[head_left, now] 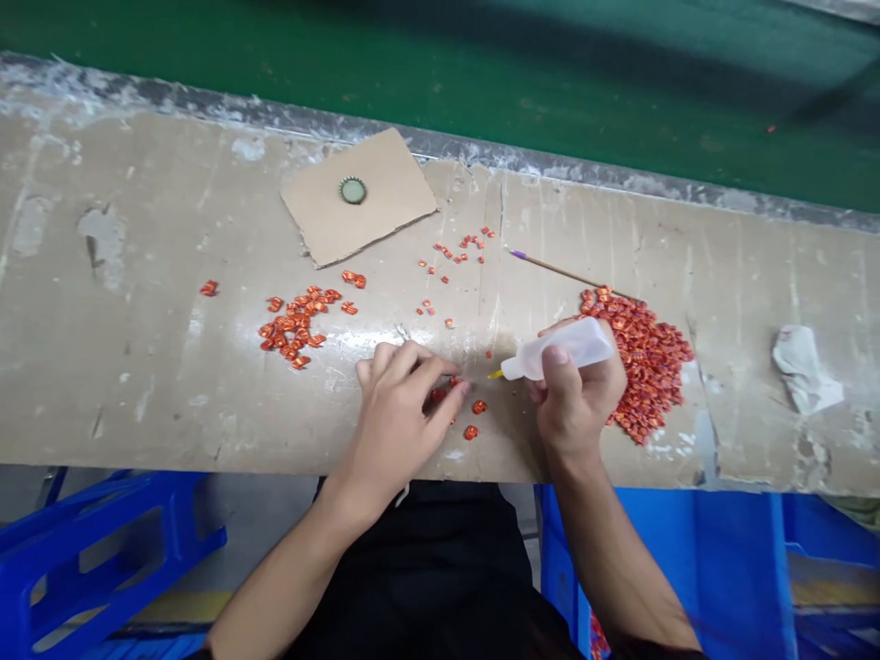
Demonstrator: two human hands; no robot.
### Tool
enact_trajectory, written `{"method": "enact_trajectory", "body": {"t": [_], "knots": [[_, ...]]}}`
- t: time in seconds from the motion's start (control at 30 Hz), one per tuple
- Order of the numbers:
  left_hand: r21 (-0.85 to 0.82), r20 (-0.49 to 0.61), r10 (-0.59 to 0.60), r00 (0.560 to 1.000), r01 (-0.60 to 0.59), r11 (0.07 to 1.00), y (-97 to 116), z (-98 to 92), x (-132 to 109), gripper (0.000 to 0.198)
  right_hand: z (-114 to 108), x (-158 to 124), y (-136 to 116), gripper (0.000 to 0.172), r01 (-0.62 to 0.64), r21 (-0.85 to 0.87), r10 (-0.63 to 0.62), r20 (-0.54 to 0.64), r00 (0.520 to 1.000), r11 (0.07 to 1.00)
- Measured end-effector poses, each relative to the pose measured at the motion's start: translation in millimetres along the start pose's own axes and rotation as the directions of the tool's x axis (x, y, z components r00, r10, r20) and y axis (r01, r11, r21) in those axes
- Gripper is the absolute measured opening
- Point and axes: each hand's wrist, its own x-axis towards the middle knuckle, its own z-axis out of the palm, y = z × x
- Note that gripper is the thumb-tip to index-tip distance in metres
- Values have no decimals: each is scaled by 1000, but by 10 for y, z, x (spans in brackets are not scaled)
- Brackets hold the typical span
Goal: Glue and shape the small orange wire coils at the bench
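My right hand [577, 394] is wrapped round a translucent white squeeze bottle [564, 353], tilted so its yellow nozzle tip points left. My left hand [399, 412] rests low over the table, thumb and index finger closed round a small shiny orange-red piece [438, 395], partly hidden by the fingers. Two loose orange-red pieces [475, 419] lie between the hands, just right of the left thumb. Beyond my right hand spreads a big pile of orange-red pieces [650, 367]. A smaller group of them [295, 321] lies left of my left hand.
Behind the hands, a cardboard piece [371, 220] carries a bottle cap [353, 191]. Tiny red bits [464, 246] are scattered near a thin brown stick [556, 269] with a purple end. Crumpled white paper [804, 367] lies far right. Blue stools [116, 541] stand below the table edge.
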Motion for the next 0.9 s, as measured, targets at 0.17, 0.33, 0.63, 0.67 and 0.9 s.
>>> {"method": "enact_trajectory", "body": {"t": [0.17, 0.33, 0.63, 0.67, 0.9], "knots": [[38, -14, 26, 1000, -26, 999, -45, -53, -140, 12, -29, -208, 18, 25, 101, -96, -98, 39, 994, 990], [57, -42, 47, 998, -44, 997, -42, -41, -190, 10, -7, -257, 21, 21, 196, -177, -189, 56, 980, 965], [90, -42, 51, 998, -48, 995, -27, 13, -159, 12, 14, -248, 27, 20, 247, -225, -232, 92, 968, 943], [86, -44, 44, 998, -40, 996, -27, 11, -157, 12, 11, -250, 30, 20, 245, -226, -229, 95, 969, 943], [65, -46, 39, 998, -36, 997, -24, 5, -142, 11, 16, -245, 1, 21, 232, -235, -211, 112, 971, 944]]}}
